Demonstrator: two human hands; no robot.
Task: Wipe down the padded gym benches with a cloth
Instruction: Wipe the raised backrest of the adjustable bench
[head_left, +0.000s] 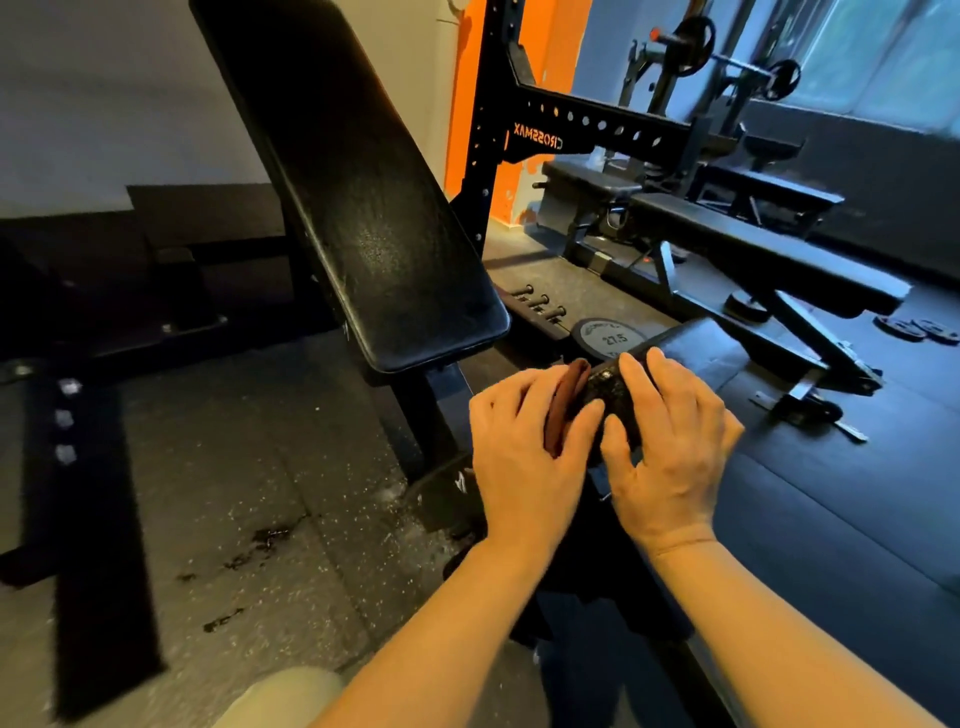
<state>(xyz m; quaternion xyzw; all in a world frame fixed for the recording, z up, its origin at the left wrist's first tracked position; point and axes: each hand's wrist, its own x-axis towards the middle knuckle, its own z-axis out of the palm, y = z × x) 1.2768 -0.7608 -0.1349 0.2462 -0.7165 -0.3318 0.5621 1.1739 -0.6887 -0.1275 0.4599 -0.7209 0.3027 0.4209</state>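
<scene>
A black padded backrest (363, 197) of an incline bench rises up and to the left in front of me. Its seat pad (696, 353) lies lower right, partly under my hands. My left hand (524, 452) grips a folded brown cloth (566, 400) between fingers and thumb. My right hand (670, 441) lies beside it, fingers curled over a dark, speckled object (608, 389) at the seat's near end. What that object is cannot be told. The two hands touch at the thumbs.
A 27.5 dumbbell (608, 338) lies on the floor behind my hands. A black rack (571, 119) stands beyond the bench by an orange wall. Flat benches (753, 249) stand at the right, a loaded barbell (727, 62) behind. Wet spots (260, 540) mark the rubber floor.
</scene>
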